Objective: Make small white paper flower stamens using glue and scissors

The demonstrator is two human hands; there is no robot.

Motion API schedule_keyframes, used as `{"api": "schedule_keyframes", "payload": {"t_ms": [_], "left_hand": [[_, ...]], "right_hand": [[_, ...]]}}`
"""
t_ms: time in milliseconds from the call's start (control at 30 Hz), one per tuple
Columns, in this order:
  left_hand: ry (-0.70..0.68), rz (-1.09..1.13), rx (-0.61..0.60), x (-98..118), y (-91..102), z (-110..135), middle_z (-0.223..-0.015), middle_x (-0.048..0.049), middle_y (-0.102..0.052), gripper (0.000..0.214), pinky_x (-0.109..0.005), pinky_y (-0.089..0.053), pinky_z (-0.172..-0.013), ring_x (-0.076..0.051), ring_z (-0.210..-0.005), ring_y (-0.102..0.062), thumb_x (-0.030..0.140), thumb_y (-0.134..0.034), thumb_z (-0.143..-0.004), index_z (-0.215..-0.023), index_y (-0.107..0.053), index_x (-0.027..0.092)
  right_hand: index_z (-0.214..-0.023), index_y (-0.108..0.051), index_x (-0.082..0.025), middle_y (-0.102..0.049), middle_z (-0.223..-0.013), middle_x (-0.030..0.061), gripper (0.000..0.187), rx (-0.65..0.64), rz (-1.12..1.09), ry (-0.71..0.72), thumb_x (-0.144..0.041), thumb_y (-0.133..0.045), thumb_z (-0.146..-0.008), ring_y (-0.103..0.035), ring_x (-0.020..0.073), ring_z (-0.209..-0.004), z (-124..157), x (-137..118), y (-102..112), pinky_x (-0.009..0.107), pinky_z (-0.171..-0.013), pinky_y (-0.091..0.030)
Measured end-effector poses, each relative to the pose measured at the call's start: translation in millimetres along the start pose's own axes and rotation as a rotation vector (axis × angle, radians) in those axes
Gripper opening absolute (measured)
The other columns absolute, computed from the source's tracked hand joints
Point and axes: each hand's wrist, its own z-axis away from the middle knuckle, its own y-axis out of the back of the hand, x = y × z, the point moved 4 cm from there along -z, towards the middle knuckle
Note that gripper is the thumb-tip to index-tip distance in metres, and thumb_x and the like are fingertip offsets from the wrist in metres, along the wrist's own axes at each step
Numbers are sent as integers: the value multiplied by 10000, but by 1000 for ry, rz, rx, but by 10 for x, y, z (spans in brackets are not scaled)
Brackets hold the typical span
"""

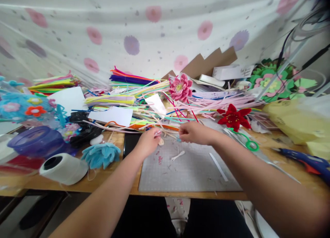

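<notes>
My left hand (149,142) is closed above the left back edge of a grey cutting mat (160,178). A small cream piece (161,142) shows at its fingertips, too blurred to name. My right hand (193,133) is curled closed over the back of the mat, a short way to the right. Whatever it pinches is hidden, though a bit of pale blue shows below its fingers. Between and below the hands, a few short white strips (177,155) lie on the mat. A longer white strip (218,167) rests at the mat's right side.
Bundles of coloured pipe cleaners (110,100) are heaped along the back. A pink flower (181,87) and a red flower (234,117) sit among them. Green-handled scissors (252,145) and a blue glue gun (304,159) lie right. A white thread spool (64,169) and blue flower (101,155) stand left.
</notes>
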Motion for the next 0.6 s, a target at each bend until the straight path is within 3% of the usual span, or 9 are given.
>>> {"api": "schedule_keyframes", "payload": {"t_ms": [133, 267, 400, 600], "left_hand": [[-36, -126, -48, 89, 63, 42, -902, -67, -741, 251, -320, -478, -763, -230, -843, -668, 178, -524, -756, -935, -700, 195], [-71, -261, -52, 198, 237, 109, -1026, -63, -737, 265, -343, -446, -851, -264, -969, -649, 229, -519, -775, -938, -728, 229], [-99, -369, -16, 286, 376, 166, -1004, -59, -740, 247, -345, -426, -834, -269, -950, -639, 234, -515, -774, -885, -736, 237], [-106, -461, 39, 421, 356, 172, -793, -36, -717, 152, -297, -403, -661, -227, -756, -625, 279, -544, -756, -716, -678, 220]], "right_hand": [[-726, -583, -169, -627, -628, -11, 46, 25, -160, -22, -176, -542, -745, -585, 114, -569, 287, 365, 214, 188, -495, -409], [-707, -562, -173, -569, -593, -35, 57, 52, -382, -8, -221, -589, -695, -523, 103, -536, 507, 573, 249, 197, -483, -380], [-718, -583, -167, -531, -604, -53, 101, -21, -484, 77, -253, -628, -694, -463, 81, -533, 661, 521, 154, 201, -517, -359], [-717, -599, -152, -517, -630, -45, 21, -122, -411, 186, -171, -596, -725, -445, 80, -572, 720, 335, -96, 194, -543, -348]]}}
